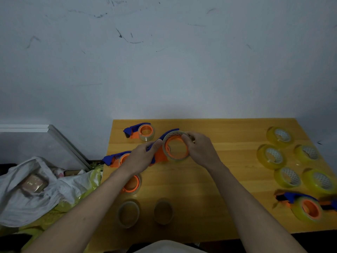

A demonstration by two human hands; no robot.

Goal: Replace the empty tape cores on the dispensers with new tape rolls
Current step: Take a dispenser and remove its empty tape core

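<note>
Scuffed grey wall (164, 61) rises behind a yellow wooden bench (209, 189). Near the bench's middle the left hand (141, 157) has its grip curled around the blue handle of a dispenser (158, 156), thumb on top. The right hand (198, 147) pinches the rim of the thin core (176, 147) sitting on that dispenser's orange wheel. Another dispenser (139, 131) lies at the far edge, a third (114, 159) just left of the left hand, and a fourth (132, 184) shows partly under the left forearm. Two loose cores (128, 213) stand near the front edge. Five full yellow rolls (273, 156) sit grouped at the right, and nearer the front right a loaded dispenser (308, 207) lies on its side. Left of the bench lies a white bag (36, 189).
</note>
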